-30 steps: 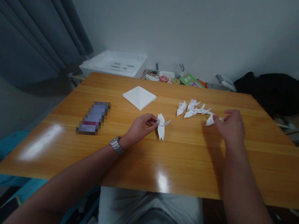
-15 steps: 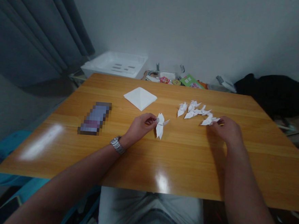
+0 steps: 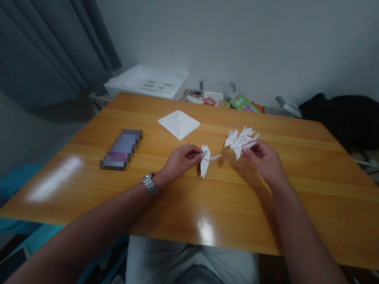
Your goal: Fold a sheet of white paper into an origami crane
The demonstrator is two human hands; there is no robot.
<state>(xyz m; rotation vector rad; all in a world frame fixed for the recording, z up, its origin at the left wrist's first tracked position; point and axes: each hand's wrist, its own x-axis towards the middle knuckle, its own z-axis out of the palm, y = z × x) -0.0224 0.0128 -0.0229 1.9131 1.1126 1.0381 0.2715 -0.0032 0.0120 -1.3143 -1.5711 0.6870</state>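
Observation:
My left hand [image 3: 180,161], with a metal watch on the wrist, pinches a white folded paper crane [image 3: 205,160] that stands on the wooden table [image 3: 205,195]. To its right, my right hand [image 3: 264,160] has its fingers curled against a bunch of several white paper cranes [image 3: 240,139] gathered together on the table. A folded white paper square [image 3: 179,123] lies farther back, left of the bunch.
A blurred-out flat object [image 3: 121,149] lies on the left part of the table. Behind the table's far edge are a white tray [image 3: 148,82], small colourful packets [image 3: 224,102] and a dark heap of cloth [image 3: 350,118]. A grey curtain [image 3: 37,36] hangs at left.
My right hand has swept left, pushing the spread-out cranes into one tight bunch nearer my left hand. My left hand has kept its hold on the single crane.

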